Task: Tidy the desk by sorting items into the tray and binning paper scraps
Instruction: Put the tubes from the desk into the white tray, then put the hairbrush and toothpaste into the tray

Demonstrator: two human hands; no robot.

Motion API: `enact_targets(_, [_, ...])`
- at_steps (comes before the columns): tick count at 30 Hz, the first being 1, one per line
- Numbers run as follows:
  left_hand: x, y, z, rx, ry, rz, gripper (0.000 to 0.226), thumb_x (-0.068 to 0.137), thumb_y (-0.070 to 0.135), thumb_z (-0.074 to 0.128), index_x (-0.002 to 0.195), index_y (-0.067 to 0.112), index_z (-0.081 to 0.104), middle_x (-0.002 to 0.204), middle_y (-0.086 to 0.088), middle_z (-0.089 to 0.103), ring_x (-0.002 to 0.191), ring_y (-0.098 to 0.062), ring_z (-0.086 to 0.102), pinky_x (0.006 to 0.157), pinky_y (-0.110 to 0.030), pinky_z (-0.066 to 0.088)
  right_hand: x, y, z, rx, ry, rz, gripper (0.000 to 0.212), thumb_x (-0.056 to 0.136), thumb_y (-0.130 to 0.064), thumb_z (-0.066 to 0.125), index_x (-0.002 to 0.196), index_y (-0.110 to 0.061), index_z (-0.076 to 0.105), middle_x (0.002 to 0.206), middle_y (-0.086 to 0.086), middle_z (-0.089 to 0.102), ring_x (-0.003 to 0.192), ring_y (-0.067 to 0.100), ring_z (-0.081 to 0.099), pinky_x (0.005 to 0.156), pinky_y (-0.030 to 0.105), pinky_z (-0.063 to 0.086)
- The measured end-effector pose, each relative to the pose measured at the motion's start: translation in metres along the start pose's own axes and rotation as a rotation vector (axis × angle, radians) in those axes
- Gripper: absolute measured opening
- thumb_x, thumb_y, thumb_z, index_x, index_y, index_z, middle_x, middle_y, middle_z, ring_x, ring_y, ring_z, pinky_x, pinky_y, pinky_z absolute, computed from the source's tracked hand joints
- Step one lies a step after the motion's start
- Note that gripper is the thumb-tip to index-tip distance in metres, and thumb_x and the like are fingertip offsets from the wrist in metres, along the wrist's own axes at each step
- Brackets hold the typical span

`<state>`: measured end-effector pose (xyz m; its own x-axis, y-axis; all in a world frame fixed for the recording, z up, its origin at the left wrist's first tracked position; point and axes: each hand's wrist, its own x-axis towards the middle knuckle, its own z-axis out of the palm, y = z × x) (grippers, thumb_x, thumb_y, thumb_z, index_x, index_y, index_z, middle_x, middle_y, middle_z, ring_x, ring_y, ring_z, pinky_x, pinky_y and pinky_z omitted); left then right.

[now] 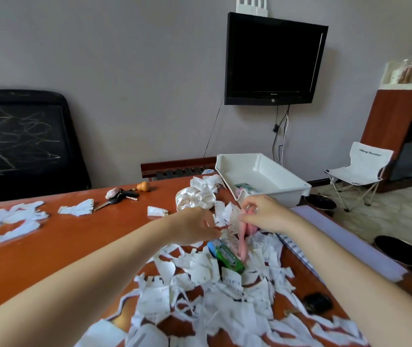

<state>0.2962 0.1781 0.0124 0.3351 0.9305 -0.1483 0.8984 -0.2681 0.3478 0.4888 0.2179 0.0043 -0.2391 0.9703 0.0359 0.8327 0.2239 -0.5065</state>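
Note:
White paper scraps (207, 291) litter the orange desk (57, 246). My right hand (265, 214) pinches a pink and white lacy item (243, 236) that dangles over the scraps. My left hand (192, 227) reaches to the lacy edge of the same item and holds it with its fingertips. A green packet (228, 257) lies in the scraps just below both hands. The white tray (275, 187) stands at the desk's far right corner with a small packet inside. A white satin scrunchie (194, 197) lies just left of the tray.
Keys with a pink charm (118, 195) and a small orange gourd (143, 186) lie at the desk's far edge. A dark round object (317, 303) sits near right. Black bins (400, 250) stand on the floor right of the desk, beside a folding chair (357, 169).

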Motion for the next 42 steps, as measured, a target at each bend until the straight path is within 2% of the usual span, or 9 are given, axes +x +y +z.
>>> enact_targets(5, [0.004, -0.004, 0.028, 0.091, 0.010, -0.074, 0.050, 0.089, 0.052, 0.052, 0.117, 0.011, 0.054, 0.113, -0.005, 0.062, 0.097, -0.022, 0.059, 0.086, -0.037, 0.051, -0.013, 0.000, 0.012, -0.003, 0.034, 0.008, 0.049, 0.088, -0.036, 0.060, 0.132, -0.019, 0.046, 0.129, 0.003, 0.042, 0.112, 0.017, 0.049, 0.088, 0.030, 0.040])
enact_targets(12, [0.013, 0.008, 0.035, 0.229, -0.030, -0.177, 0.081, 0.071, 0.078, 0.051, 0.118, 0.013, 0.053, 0.114, -0.002, 0.061, 0.099, -0.022, 0.058, 0.080, -0.032, 0.046, -0.005, 0.001, 0.017, 0.058, 0.015, 0.059, 0.041, 0.089, -0.032, 0.060, 0.125, -0.016, 0.049, 0.123, 0.004, 0.056, 0.101, 0.018, 0.054, 0.081, 0.031, 0.045])
enact_targets(16, [0.020, 0.006, 0.035, 0.182, -0.076, -0.203, 0.081, 0.069, 0.077, 0.055, 0.115, 0.010, 0.054, 0.107, -0.004, 0.059, 0.097, -0.023, 0.056, 0.081, -0.033, 0.042, 0.004, 0.000, 0.022, 0.094, -0.010, 0.081, 0.057, 0.087, -0.034, 0.063, 0.137, -0.018, 0.041, 0.129, 0.002, 0.053, 0.099, 0.014, 0.053, 0.079, 0.027, 0.045])
enact_targets(19, [0.024, 0.008, 0.033, 0.061, -0.129, -0.222, 0.077, 0.072, 0.067, 0.062, 0.115, 0.003, 0.054, 0.119, -0.015, 0.060, 0.111, -0.029, 0.058, 0.078, -0.033, 0.045, 0.011, 0.000, 0.027, 0.100, -0.027, 0.099, 0.066, 0.082, -0.035, 0.067, 0.140, -0.021, 0.039, 0.130, 0.002, 0.052, 0.106, 0.018, 0.056, 0.086, 0.033, 0.051])
enact_targets(24, [0.026, 0.012, 0.026, 0.010, -0.228, -0.257, 0.081, 0.076, 0.063, 0.062, 0.127, 0.002, 0.048, 0.129, -0.014, 0.056, 0.119, -0.029, 0.054, 0.094, -0.034, 0.046, 0.018, -0.003, 0.032, 0.012, -0.018, 0.123, 0.069, 0.077, -0.041, 0.071, 0.137, -0.026, 0.041, 0.130, 0.000, 0.054, 0.108, 0.020, 0.057, 0.092, 0.038, 0.050])
enact_targets(30, [0.027, 0.016, 0.018, 0.007, -0.298, -0.267, 0.088, 0.078, 0.064, 0.059, 0.141, 0.007, 0.037, 0.140, -0.010, 0.047, 0.126, -0.028, 0.046, 0.098, -0.032, 0.039, 0.018, -0.009, 0.035, -0.168, 0.010, 0.141, 0.061, 0.079, -0.049, 0.065, 0.134, -0.033, 0.043, 0.125, -0.002, 0.058, 0.108, 0.022, 0.057, 0.091, 0.034, 0.046])
enact_targets(34, [0.026, 0.010, 0.022, -0.090, -0.219, -0.257, 0.082, 0.074, 0.060, 0.066, 0.131, 0.003, 0.045, 0.126, -0.011, 0.055, 0.114, -0.026, 0.054, 0.090, -0.031, 0.043, 0.014, -0.011, 0.036, -0.208, 0.034, 0.132, 0.058, 0.082, -0.049, 0.063, 0.133, -0.032, 0.043, 0.125, -0.001, 0.058, 0.112, 0.024, 0.056, 0.094, 0.035, 0.044])
enact_targets(37, [0.025, 0.004, 0.028, -0.223, -0.093, -0.230, 0.067, 0.072, 0.055, 0.071, 0.113, 0.003, 0.057, 0.099, -0.009, 0.059, 0.085, -0.020, 0.055, 0.072, -0.027, 0.044, 0.013, -0.013, 0.035, -0.204, 0.046, 0.135, 0.058, 0.081, -0.048, 0.063, 0.133, -0.032, 0.044, 0.125, -0.001, 0.058, 0.112, 0.025, 0.055, 0.094, 0.034, 0.044])
enact_targets(42, [0.014, -0.002, 0.031, -0.425, 0.105, -0.148, 0.041, 0.077, 0.038, 0.074, 0.098, 0.012, 0.049, 0.087, -0.001, 0.056, 0.070, -0.011, 0.050, 0.055, -0.017, 0.040, 0.008, -0.014, 0.036, -0.183, 0.064, 0.145, 0.052, 0.083, -0.046, 0.063, 0.130, -0.030, 0.047, 0.124, 0.001, 0.059, 0.113, 0.026, 0.055, 0.094, 0.034, 0.043])
